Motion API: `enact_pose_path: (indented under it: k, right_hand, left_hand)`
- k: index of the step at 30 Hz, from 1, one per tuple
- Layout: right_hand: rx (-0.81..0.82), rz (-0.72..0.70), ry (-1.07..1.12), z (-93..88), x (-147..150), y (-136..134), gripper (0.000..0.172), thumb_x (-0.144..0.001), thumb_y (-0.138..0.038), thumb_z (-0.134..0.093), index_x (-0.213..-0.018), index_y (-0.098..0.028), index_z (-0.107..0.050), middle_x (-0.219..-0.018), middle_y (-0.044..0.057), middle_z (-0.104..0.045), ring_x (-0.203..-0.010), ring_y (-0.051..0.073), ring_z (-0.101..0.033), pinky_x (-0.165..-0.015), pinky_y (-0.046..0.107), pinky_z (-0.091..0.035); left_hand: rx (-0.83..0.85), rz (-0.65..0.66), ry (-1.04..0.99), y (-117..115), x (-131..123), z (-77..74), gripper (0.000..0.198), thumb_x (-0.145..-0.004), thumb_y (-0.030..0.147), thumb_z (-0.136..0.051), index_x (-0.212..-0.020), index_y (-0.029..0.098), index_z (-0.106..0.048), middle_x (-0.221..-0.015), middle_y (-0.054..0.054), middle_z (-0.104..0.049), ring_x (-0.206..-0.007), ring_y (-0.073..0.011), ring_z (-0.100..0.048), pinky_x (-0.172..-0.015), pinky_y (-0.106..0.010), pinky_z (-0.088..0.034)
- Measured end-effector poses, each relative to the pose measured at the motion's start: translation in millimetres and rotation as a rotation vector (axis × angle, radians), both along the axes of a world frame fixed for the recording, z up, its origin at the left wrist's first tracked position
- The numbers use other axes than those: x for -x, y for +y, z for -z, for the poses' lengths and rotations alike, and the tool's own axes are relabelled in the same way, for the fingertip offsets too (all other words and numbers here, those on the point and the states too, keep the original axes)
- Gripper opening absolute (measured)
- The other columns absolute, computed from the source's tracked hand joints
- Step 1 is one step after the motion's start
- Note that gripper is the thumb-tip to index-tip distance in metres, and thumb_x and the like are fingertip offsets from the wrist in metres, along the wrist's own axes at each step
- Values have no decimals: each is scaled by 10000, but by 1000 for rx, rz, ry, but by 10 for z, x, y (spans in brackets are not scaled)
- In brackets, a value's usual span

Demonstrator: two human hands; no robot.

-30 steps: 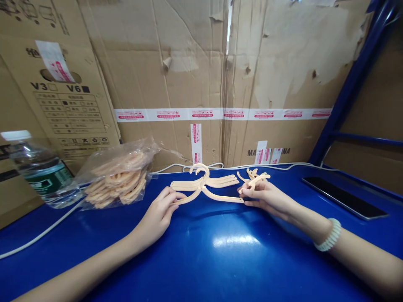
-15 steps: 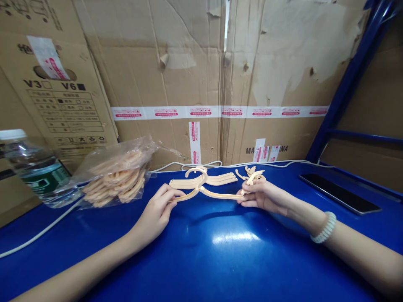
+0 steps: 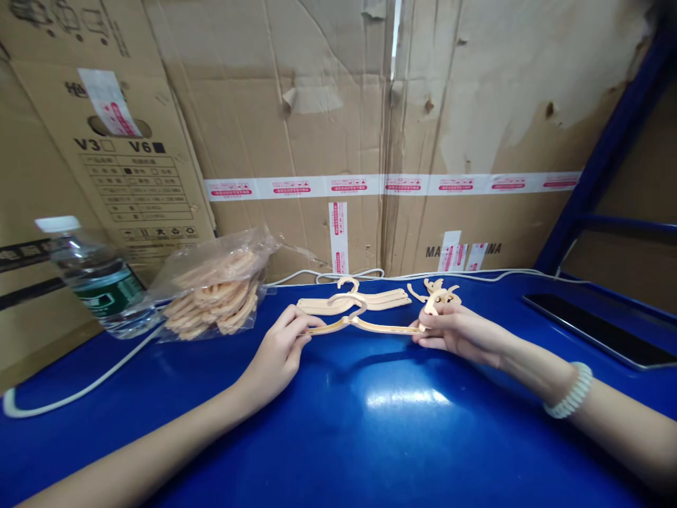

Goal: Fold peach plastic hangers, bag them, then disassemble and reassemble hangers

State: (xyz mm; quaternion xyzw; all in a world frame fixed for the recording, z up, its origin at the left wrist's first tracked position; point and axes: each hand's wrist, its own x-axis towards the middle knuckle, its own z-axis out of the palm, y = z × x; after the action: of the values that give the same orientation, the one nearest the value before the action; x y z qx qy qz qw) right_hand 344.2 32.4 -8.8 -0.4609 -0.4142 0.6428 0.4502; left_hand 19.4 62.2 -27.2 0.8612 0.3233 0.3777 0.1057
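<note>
Between my two hands a peach-coloured clothes hanger (image 3: pixel 385 327) is held above the blue tabletop, its hook rising in the middle. My left hand (image 3: pixel 283 347) pinches the tip of its left arm. My right hand (image 3: pixel 459 331) grips the end of the right arm, and a loose curved hook piece (image 3: pixel 434 303) sticks up from the same fingers. Just behind lies a stack of similar hangers (image 3: pixel 388 300). Beyond my right hand sits a small pile of curved hook pieces (image 3: pixel 440 288).
A clear plastic bag (image 3: pixel 216 282) full of peach pieces lies at the left, beside a water bottle (image 3: pixel 108 282). A black phone (image 3: pixel 597 328) rests at the right. White cable (image 3: pixel 95 388) runs along the table. Cardboard boxes (image 3: pixel 296 141) wall the back; a blue metal frame (image 3: pixel 597 162) stands right.
The whole scene has shifted slightly to the right in view. The hanger's hook leans further to the right than before, while both hands keep hold of its ends.
</note>
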Motion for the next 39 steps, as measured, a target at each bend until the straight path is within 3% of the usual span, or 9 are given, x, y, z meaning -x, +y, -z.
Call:
enact_pose_path:
  k: [8, 15, 23, 28, 31, 39]
  right_hand:
    - [-111, 75, -90, 88, 16, 18, 311, -611, -299, -886, -636, -153, -613, -784, 74, -721, -726, 156, -701, -692, 241, -600]
    - [-242, 199, -156, 79, 104, -34, 500, -460, -494, -916, -640, -169, -580, -703, 63, -710, -622, 162, -676, -667, 298, -597]
    - [-363, 293, -191, 51, 153, -62, 527, -500, -555, -881, -659, -171, -557, -612, 29, -658, -560, 134, -618, -602, 279, -545]
    - [-310, 244, -116, 53, 132, -62, 437, -557, -428, -899, -789, -184, -620, -714, 1, -635, -649, 147, -647, -647, 284, -571]
    - [-287, 178, -93, 48, 55, -22, 431, -611, -400, -880, -942, -206, -684, -825, 15, -640, -736, 148, -639, -643, 256, -576]
    - [-275, 196, -62, -94, -315, 91, 346, -636, -414, -855, -891, -195, -774, -812, 68, -692, -729, 148, -615, -619, 217, -529]
  left_hand:
    - [4, -14, 0, -29, -14, 9, 313, -910, 38, -385, -1054, 209, -603, -985, -55, -523, -928, -193, -544, -846, -332, -465]
    - [21, 36, -9, -44, -20, 8, 350, -890, -11, -374, -1068, 191, -598, -1045, -67, -562, -987, -192, -552, -895, -333, -449]
    - [-15, 79, -31, -48, -30, 10, 335, -930, 39, -395, -1144, 197, -598, -1070, -82, -568, -1005, -202, -566, -912, -365, -459]
    - [5, 29, -47, -92, -39, -24, 264, -905, 103, -535, -1140, 201, -606, -1049, -67, -580, -977, -201, -576, -902, -353, -475]
    - [19, 16, -41, -89, -4, -77, 240, -921, 118, -516, -1118, 205, -622, -1004, -55, -574, -919, -184, -579, -864, -323, -491]
    - [-25, -30, 143, 99, 238, -232, 219, -947, 171, -466, -1109, 193, -611, -971, -52, -573, -903, -197, -574, -844, -339, -481]
